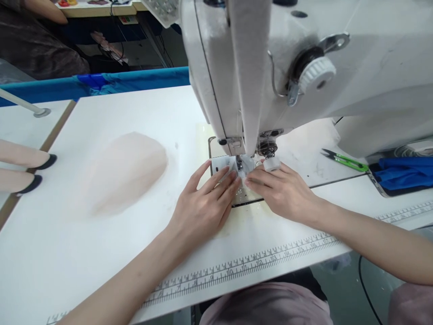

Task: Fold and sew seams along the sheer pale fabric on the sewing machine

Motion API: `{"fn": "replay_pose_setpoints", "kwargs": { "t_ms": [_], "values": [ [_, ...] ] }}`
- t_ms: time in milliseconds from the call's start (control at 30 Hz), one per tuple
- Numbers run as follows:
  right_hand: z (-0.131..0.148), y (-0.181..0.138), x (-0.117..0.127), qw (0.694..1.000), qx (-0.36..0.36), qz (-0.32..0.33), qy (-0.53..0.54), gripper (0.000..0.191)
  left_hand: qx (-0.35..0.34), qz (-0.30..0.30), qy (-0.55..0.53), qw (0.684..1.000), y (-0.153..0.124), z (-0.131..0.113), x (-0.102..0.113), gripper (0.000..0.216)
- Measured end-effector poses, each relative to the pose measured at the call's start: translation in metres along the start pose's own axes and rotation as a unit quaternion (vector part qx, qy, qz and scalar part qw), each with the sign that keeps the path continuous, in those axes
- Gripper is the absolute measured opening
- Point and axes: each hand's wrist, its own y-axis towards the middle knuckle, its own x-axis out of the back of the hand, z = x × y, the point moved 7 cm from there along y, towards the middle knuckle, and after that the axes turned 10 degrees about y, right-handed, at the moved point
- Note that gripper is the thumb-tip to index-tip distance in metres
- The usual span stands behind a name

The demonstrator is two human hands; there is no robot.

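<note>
A white sewing machine (270,67) stands over a white table (101,262). Under its presser foot (241,163) lies a small white fabric piece (233,174). My left hand (204,203) lies flat on that piece from the left, fingers stretched out and pressing it down. My right hand (282,189) presses the piece from the right, fingers close together beside the needle, with a white wrap on one fingertip (271,163). The fingertips of both hands nearly meet just in front of the foot.
A pile of sheer pale pink fabric (125,169) lies on the table to the left. Green thread snips (343,160) and folded blue cloth (402,174) sit at the right. A ruler strip (243,264) runs along the front edge. Pale forms with black tips (23,167) rest at the left edge.
</note>
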Motion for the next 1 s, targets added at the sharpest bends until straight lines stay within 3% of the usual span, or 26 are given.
{"fn": "replay_pose_setpoints", "kwargs": {
  "t_ms": [1000],
  "values": [
    [-0.0026, 0.0005, -0.0016, 1.0, 0.0, -0.005, -0.024, 0.031, 0.03, -0.009, 0.051, 0.998, 0.0061, 0.0086, -0.0035, 0.033]
  ]
}}
